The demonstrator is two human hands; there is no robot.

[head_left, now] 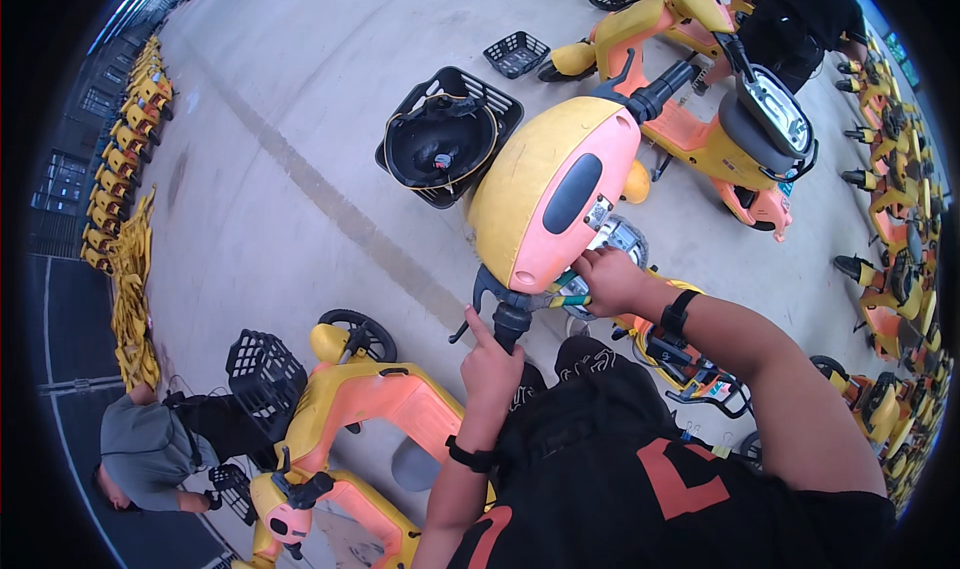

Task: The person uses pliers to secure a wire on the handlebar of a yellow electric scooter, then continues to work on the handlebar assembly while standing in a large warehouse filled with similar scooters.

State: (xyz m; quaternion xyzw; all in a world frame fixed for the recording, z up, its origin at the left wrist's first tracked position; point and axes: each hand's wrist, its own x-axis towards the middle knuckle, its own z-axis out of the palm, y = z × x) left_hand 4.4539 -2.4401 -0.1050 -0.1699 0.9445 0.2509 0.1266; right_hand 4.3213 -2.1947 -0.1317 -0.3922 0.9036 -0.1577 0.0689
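Note:
In front of me stands a scooter with a yellow and pink front cover (550,189) and a dark oval panel. My left hand (491,369) is wrapped around its black handlebar grip (512,321), with the index finger stretched toward the brake lever (482,291). My right hand (618,283) is closed on green-handled pliers (572,300). Their jaws reach to the handlebar clamp beside the grip, under the cover's lower edge; whether they bite on anything is too small to tell. A black basket (508,106) at the scooter's front holds an upturned black helmet (440,144).
More yellow and pink scooters stand at lower left (340,409) and upper right (720,154). A loose black basket (517,55) lies on the floor. One person (160,444) bends at left; another (800,19) works at upper right. Scooter rows line both sides.

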